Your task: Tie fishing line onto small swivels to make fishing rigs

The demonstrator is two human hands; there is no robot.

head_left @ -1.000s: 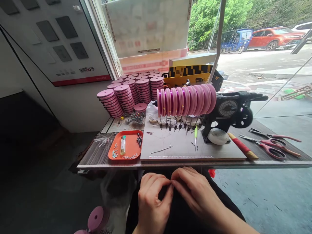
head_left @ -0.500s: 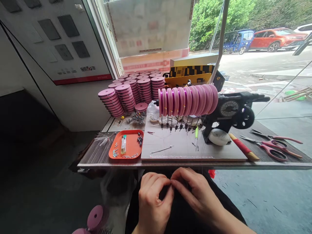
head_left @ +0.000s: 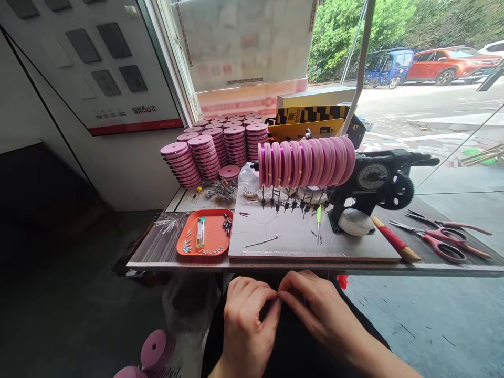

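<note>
Fingertips pinched together below table edge

Hands low in lap, in front of table [head_left: 157, 252] near edge. Left hand [head_left: 246, 325] and right hand [head_left: 318, 310] meeting tip to tip at centre, over dark cloth on lap. Fingers of both pressed together, thumb against forefinger, pinching something tiny at contact point; item itself too small to make out, maybe fine line, cannot tell. Pinched item right between the two sets of fingertips, touching both, neither hand nearer. Long axis, if any, not readable; hands opposed left-right, so any pull would run sideways across lap.

On table, well apart from hands: orange tray [head_left: 214, 233] with lighter and small bits, left of grey board [head_left: 299, 241]. Row of pink spools [head_left: 307, 161] on horizontal shaft of black winder [head_left: 374, 184] above board, small weights hanging under them. Stacks of pink spools [head_left: 212, 149] at back left. Red-handled knife [head_left: 394, 240] and pink scissors [head_left: 444, 241] at right. One more pink spool [head_left: 154, 349] down at lower left by knee.
</note>
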